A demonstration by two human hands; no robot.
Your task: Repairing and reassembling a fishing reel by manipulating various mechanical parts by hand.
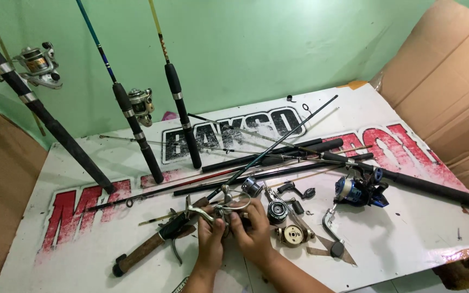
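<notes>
So you had both hands on the reel (228, 209) at once, low and centre on the table (408, 239), basically at 6 o'clock. Your left hand (210, 233) was curled shut around the reel's left side, fingers wrapped up over the metal, thumb tucked in. Your right hand (254, 230) was closed on the right side the same way, and the two hands touched at the knuckles, so neither was really nearer; it sat square between them.

The bit that mattered: the reel was mounted on the rod (256, 160) with the cork grip (139, 254), and that rod's long axis ran from about 8 o'clock, where the grip lay off your left hand, up to about 2 o'clock, where the thin tip ended near the far edge. So the handle end lay left of your left hand and the blank crossed up and away past your right.

Just right of your right hand, at 3 o'clock, there were loose reel parts: a spool (277, 210), a round gear housing (293, 234) and a crank (329, 230). The blue reel (358, 191) sat further right, apart from your fingers.
</notes>
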